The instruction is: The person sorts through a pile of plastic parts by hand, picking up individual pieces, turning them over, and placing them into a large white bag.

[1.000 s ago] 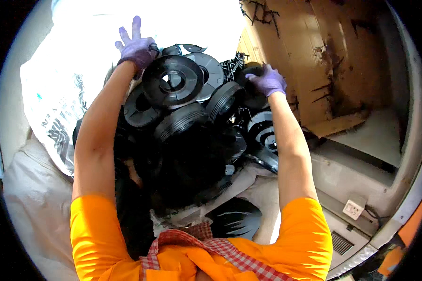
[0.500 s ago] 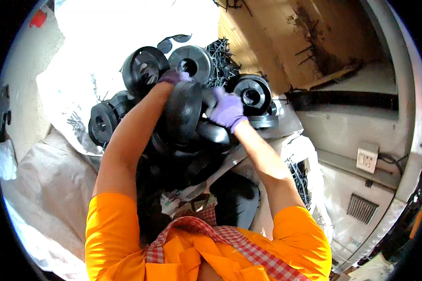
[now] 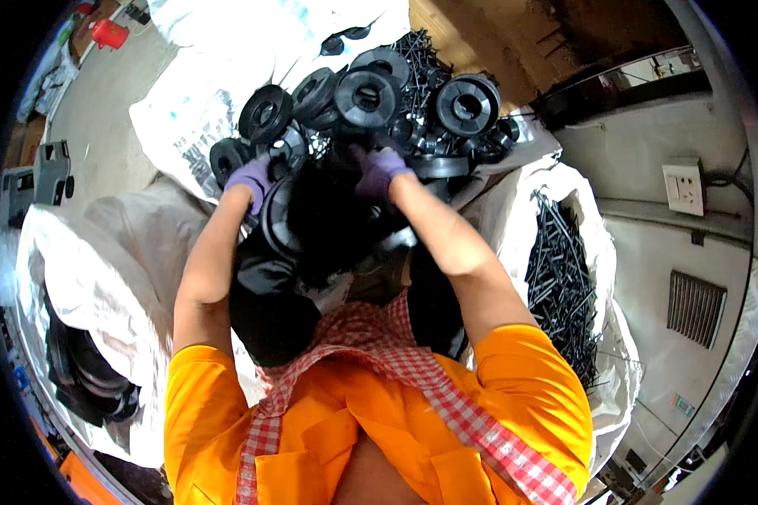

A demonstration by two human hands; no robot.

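My left hand, in a purple glove, is at the left side of the pile, with its fingers curled at the rim of a large black round plastic part. My right hand, gloved the same way, is closed over a dark part in the middle; its fingertips sink into shadow and the part's shape is hard to make out. Just beyond the hands lie several black flanged plastic rings, among them one in the centre, one at the left and one at the right.
Thin black plastic sticks are heaped behind the rings. A white sack of similar sticks stands at my right, and another sack holding black parts at my left. A grey metal cabinet with a socket borders the right.
My hands have moved apart, the left one shifting to the pile's left side. The round part that stood upright between them no longer stands there. The view has shifted, showing more of both sacks.
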